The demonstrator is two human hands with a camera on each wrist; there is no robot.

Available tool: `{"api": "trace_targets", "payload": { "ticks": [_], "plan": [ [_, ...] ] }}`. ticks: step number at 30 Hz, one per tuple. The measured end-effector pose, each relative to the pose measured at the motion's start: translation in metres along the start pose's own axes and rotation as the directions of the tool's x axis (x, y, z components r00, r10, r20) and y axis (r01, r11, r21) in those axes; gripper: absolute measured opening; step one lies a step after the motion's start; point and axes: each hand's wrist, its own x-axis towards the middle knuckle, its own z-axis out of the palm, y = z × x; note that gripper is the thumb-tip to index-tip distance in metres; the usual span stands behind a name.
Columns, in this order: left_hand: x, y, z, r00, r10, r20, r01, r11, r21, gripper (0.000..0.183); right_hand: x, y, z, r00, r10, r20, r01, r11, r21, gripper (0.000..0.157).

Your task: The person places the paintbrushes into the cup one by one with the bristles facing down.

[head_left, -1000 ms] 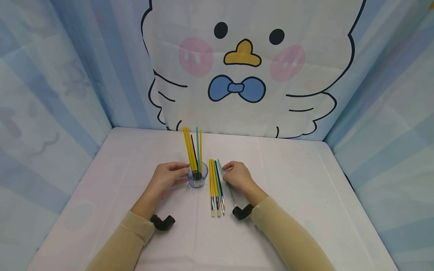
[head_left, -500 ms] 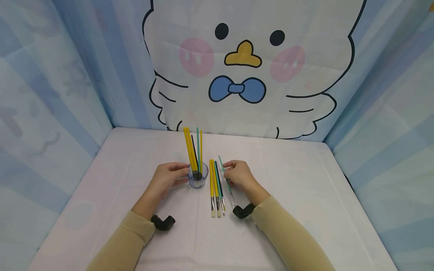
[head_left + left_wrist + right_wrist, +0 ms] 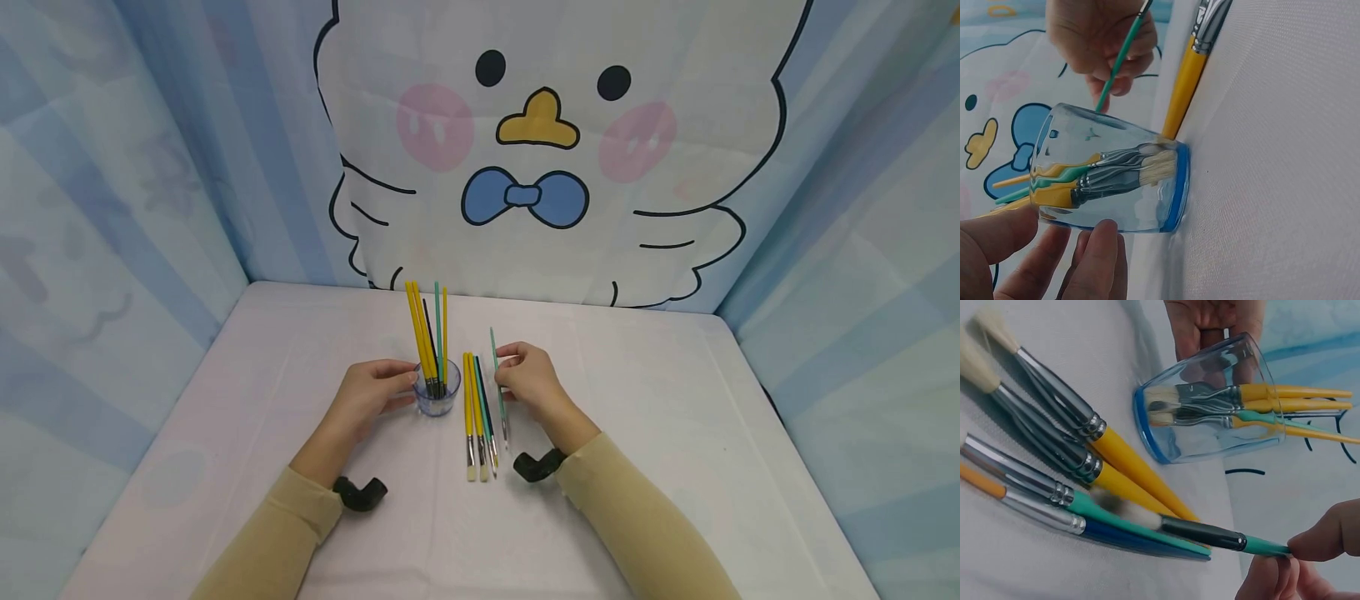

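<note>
In the head view, my left hand [image 3: 372, 390] is at the left side of a clear cup [image 3: 437, 407] with a blue base. Its relaxed fingertips rest against the wall, not wrapped round it. Several paintbrushes [image 3: 417, 333] with yellow, green and dark handles stand in the cup, bristles down. My right hand [image 3: 528, 375] pinches a green paintbrush [image 3: 498, 383] by its handle, bristles pointing down. The right wrist view shows its dark ferrule [image 3: 1204, 533] and blurred bristles over the lying brushes. The left wrist view shows the cup [image 3: 1104, 131] beside my left fingers [image 3: 1100, 256].
Several paintbrushes [image 3: 474, 417] with yellow, green and dark blue handles lie side by side right of the cup. The white cloth-covered table [image 3: 645, 500] ends at a printed curtain [image 3: 675, 250]. A black camera mount [image 3: 362, 493] is on each wrist.
My right hand has raised the green paintbrush from the table and tipped it more upright, moving slightly away from me. My left hand, the cup and the lying brushes look unchanged.
</note>
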Motion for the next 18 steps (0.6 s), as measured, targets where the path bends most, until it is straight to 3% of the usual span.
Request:
{"api": "trace_targets", "payload": {
  "ticks": [18],
  "plan": [
    [-0.001, 0.000, 0.000, 1.000, 0.002, 0.003, -0.002, 1.000, 0.000, 0.033, -0.009, -0.016, 0.002, 0.989, -0.133, -0.065, 0.142, 0.978, 0.156, 0.039]
  ]
}}
